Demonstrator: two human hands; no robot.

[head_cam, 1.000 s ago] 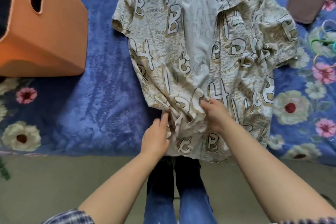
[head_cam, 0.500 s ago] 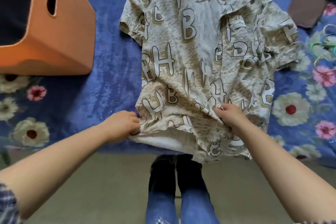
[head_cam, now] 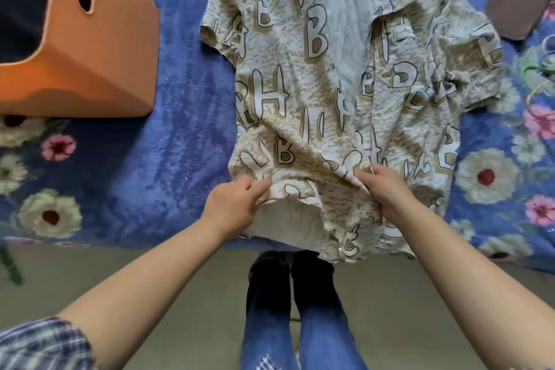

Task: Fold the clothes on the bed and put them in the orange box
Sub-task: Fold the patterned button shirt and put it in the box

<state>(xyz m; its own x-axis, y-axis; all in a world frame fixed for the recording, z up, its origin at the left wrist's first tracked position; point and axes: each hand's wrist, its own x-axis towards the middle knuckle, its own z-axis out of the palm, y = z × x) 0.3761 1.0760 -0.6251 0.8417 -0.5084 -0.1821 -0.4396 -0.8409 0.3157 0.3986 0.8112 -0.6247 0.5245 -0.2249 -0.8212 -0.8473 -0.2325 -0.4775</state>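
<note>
Pinching shirt [head_cam: 345, 99] hem — both hands (curled).

A blue floral bedspread [head_cam: 126, 177] covers the bed above a beige floor [head_cam: 186, 324].

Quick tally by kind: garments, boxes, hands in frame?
Garments: 2, the printed shirt and a brown garment at the top right edge
Boxes: 1, the orange box
Hands: 2, left hand and right hand, both gripping the shirt's hem
Total: 5
</note>
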